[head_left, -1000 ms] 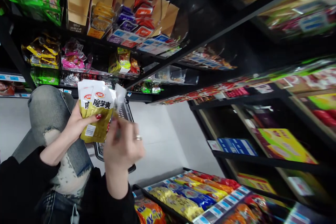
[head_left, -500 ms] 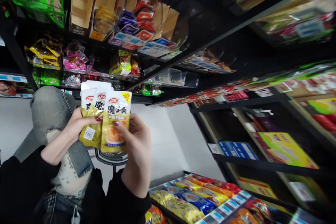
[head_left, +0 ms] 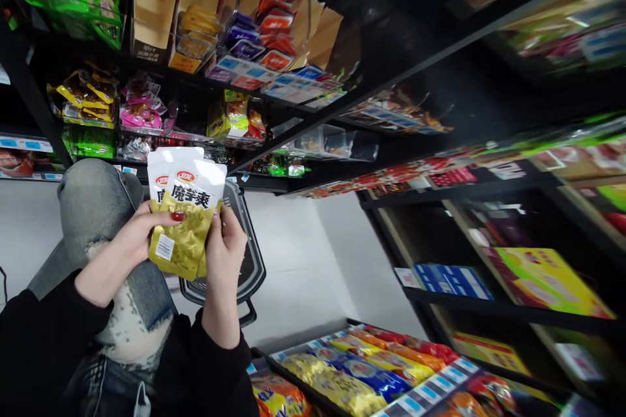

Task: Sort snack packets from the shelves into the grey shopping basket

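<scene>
A small fan of white-and-gold snack pouches (head_left: 188,238) is held upright above my lap. My left hand (head_left: 134,234) grips them at the left side, its red-nailed thumb lying across the front pouch. My right hand (head_left: 225,251) is closed at their right edge, thumb against the side. Its other fingers go behind the pouches, so how many it pinches is hidden. On the front pouch are a red oval logo, bold black characters and a white barcode patch. Beneath the hands, a dark shopping basket (head_left: 254,259) stands on the floor, partly covered.
Snack shelves (head_left: 313,88) with boxes and bags run along the front. At lower right, a low rack holds bright snack bags (head_left: 359,371). Dark shelving with a yellow box (head_left: 552,280) rises on the right. My bent knee (head_left: 92,202) is at the left.
My right hand has moved left, and the orange-pictured pouch it held in front no longer shows; the barcoded pouches now face me. More of the basket is visible.
</scene>
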{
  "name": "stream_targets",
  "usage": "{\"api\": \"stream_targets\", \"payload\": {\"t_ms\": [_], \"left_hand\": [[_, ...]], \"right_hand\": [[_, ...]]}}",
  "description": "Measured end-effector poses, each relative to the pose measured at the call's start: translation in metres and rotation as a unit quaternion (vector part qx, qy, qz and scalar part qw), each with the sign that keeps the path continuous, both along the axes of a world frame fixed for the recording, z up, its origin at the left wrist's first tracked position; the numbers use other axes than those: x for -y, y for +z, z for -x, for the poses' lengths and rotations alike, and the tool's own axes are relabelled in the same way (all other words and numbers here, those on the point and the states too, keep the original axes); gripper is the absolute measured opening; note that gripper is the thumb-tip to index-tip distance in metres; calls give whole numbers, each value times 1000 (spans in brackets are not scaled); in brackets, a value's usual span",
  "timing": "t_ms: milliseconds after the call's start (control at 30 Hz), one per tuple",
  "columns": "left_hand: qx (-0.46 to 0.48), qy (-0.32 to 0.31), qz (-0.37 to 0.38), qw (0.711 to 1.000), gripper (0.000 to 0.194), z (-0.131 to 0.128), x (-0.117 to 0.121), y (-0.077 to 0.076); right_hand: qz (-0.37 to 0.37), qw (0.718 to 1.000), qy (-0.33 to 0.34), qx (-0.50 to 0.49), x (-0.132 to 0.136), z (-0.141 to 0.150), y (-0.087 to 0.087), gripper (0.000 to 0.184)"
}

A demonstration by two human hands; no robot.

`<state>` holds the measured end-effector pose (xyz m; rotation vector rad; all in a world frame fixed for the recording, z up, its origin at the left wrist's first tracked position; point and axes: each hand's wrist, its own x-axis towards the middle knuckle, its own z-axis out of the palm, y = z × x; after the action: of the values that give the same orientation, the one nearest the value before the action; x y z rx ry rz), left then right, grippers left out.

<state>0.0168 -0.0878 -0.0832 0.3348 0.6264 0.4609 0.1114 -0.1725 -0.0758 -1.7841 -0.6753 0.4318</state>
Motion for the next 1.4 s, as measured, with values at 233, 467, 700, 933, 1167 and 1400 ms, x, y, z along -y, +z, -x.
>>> {"api": "stream_targets", "payload": {"t_ms": [233, 467, 700, 933, 1167, 1400], "left_hand": [[-16, -9, -70, 997, 33, -3, 4, -2], [-36, 34, -66, 997, 34, -5, 4, 0], [-46, 42, -64, 996, 33, -4, 2, 0], [-57, 43, -53, 996, 33, -4, 3, 1], [-52, 34, -49, 997, 32, -5, 3, -1], [-44, 36, -46, 997, 35, -4, 2, 2]], "right_hand": [[-15, 987, -42, 156, 5, -3, 8, 22], [-58, 998, -17, -21, 4, -4, 14, 20], [-124, 986, -12, -108, 20, -23, 20, 22], [-292, 849, 124, -422, 31, -32, 2, 19], [-415, 726, 177, -518, 22, -34, -11, 23], [-115, 983, -126, -75, 18, -22, 6, 21]]}}
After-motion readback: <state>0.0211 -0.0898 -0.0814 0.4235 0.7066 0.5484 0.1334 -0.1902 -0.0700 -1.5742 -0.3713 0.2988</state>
